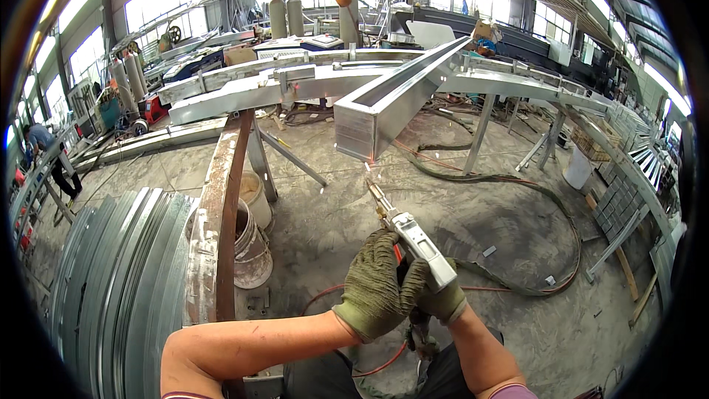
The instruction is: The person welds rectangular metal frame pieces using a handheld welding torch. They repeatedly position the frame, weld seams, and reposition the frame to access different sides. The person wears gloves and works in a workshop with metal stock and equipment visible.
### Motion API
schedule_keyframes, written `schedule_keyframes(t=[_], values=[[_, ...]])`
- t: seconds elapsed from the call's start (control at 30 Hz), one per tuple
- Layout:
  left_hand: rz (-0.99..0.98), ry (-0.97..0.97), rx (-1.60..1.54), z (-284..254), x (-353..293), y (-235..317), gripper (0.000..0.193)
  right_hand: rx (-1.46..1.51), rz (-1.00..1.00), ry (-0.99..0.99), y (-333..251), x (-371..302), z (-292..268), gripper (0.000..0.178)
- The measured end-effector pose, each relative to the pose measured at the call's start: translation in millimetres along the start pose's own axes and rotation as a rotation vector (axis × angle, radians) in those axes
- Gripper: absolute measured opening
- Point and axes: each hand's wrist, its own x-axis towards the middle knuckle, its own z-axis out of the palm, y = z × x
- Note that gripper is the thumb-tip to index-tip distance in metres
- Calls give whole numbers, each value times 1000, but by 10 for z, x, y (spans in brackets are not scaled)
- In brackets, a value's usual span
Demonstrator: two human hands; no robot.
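Both my hands wear green work gloves and are closed around a white handheld welding gun (421,245) with a brass-coloured nozzle. My left hand (375,281) wraps its front underside; my right hand (441,299) grips it farther back, partly hidden behind the body. The nozzle points away from me, its tip a little below the near end of a long, shiny rectangular metal trough (356,129). A small red glow shows at that end's lower corner, with a gap between it and the tip. The trough rests across a metal frame (509,87) on legs.
A rusty beam (221,214) runs along my left, with dirty buckets (253,255) beside it. Long metal profiles (118,273) lie stacked farther left. Thick hose (532,185) loops over the floor at right. Gas cylinders (278,16) stand behind; another person (55,155) bends at far left.
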Motion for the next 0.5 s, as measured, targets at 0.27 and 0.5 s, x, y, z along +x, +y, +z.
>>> schedule_keyframes(t=[0.27, 0.5], values=[[-21, -6, -51, 24, -30, -40, 63, 32, 73, 18, -142, -11, -25, 20], [161, -68, -45, -25, -14, 28, 71, 228, 192, 173, -226, -26, -151, 30]])
